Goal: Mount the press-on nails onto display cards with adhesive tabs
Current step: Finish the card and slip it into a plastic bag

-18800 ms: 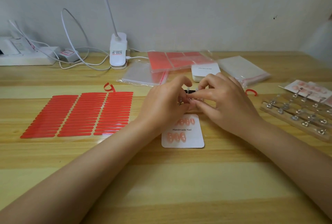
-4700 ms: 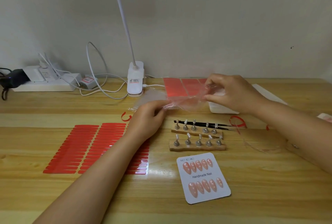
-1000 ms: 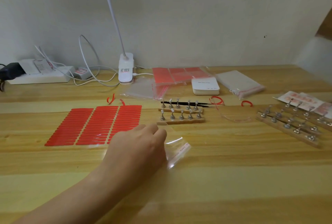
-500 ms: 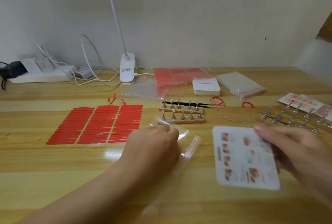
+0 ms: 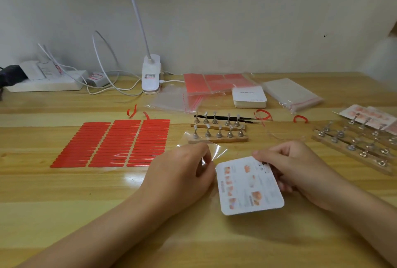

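Observation:
My right hand (image 5: 296, 168) grips a white display card (image 5: 249, 186) by its far right edge, its printed back facing up. My left hand (image 5: 182, 173) pinches a clear plastic bag (image 5: 214, 151) just left of the card, the bag lying on the wooden table (image 5: 193, 242). Red adhesive tab sheets (image 5: 113, 143) lie to the left. Two wooden strips of empty metal nail stands (image 5: 219, 132) sit just beyond my hands.
Black tweezers (image 5: 247, 118) lie behind the stands. A stack of blank cards (image 5: 249, 96), bagged red sheets (image 5: 214, 82) and a packet of clear bags (image 5: 294, 93) are at the back. More nail stands (image 5: 354, 145) and finished cards (image 5: 369, 117) sit right. A lamp base (image 5: 151, 78) and power strip (image 5: 45, 80) stand back left.
My right hand has brought the card in from the right, up against the clear bag. My left hand has lifted the bag's near edge slightly.

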